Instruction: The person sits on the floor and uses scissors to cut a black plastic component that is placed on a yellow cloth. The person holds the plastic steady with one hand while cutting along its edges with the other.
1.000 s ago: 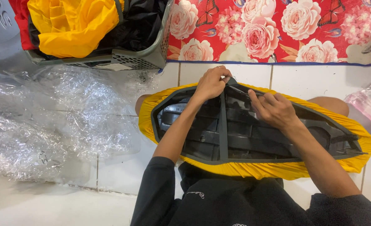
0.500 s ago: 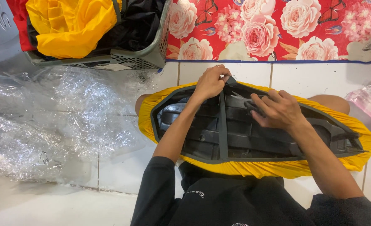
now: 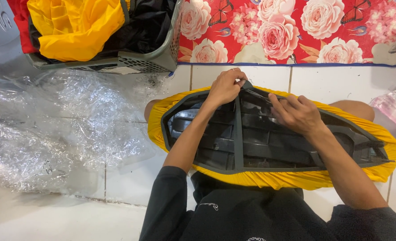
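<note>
A black plastic motorcycle seat base [image 3: 251,143] lies upside down across the person's lap, its ribbed underside facing up and a yellow seat cover [image 3: 296,178] stretched around its rim. The left hand [image 3: 225,87] is closed, pinching the cover's edge at the far rim of the base. The right hand [image 3: 296,114] rests just beside it, fingers curled and pressing on the same far edge. Crumpled clear plastic wrap [image 3: 50,134] covers the tiled floor [image 3: 340,85] to the left, near a grey basket [image 3: 153,60] of fabric.

Right hand [image 3: 296,114] slid slightly down-left along black seat base [image 3: 251,143]; left hand [image 3: 224,87] seemingly unmoved.
</note>
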